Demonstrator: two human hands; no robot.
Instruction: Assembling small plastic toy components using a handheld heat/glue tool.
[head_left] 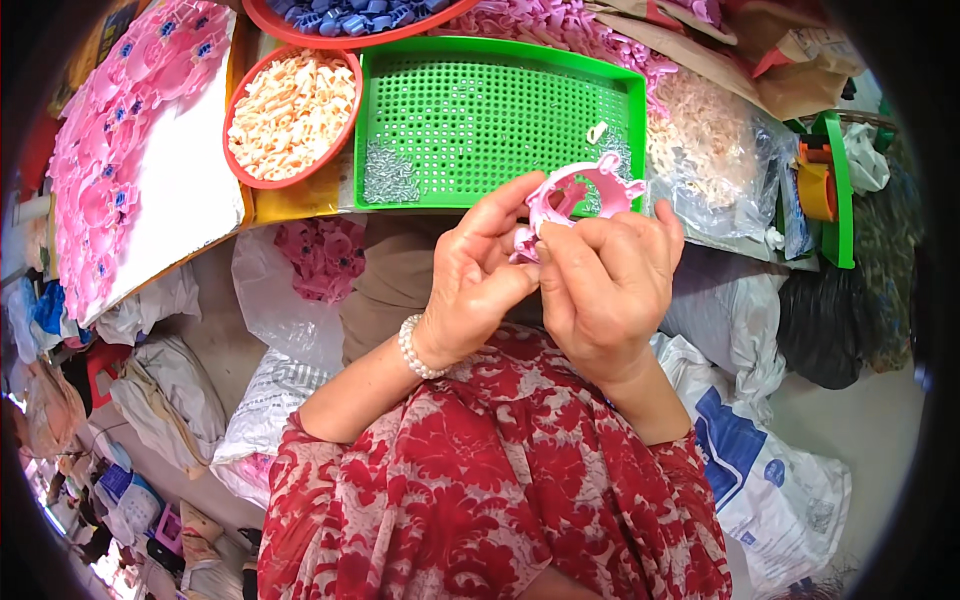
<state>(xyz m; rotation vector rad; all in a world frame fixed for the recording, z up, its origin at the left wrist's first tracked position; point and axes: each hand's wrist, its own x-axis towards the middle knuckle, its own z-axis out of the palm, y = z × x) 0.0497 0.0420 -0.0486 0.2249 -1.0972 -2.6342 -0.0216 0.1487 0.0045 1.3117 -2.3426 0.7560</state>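
A pink plastic ring-shaped part (550, 207) with small lugs is held up over the near edge of the green perforated tray (480, 130). My left hand (470, 285) grips its left side between thumb and fingers. From the right, my right hand (608, 285) is closed, thumb and forefinger pinched at the part's lower edge. Whether a small piece sits between those fingertips is hidden. Inside the tray, small metal pins (390, 176) are heaped in the near left corner, with more pins (614, 155) at the right beside a cream plastic piece (597, 132).
Left of the tray stands a red bowl of cream pieces (295, 115); behind it, another red bowl holds blue pieces (350, 16). Pink parts (120, 140) cover much of a white board (190, 185). Cream pieces (705, 140) lie on clear plastic at right. Bags (770, 480) stand below.
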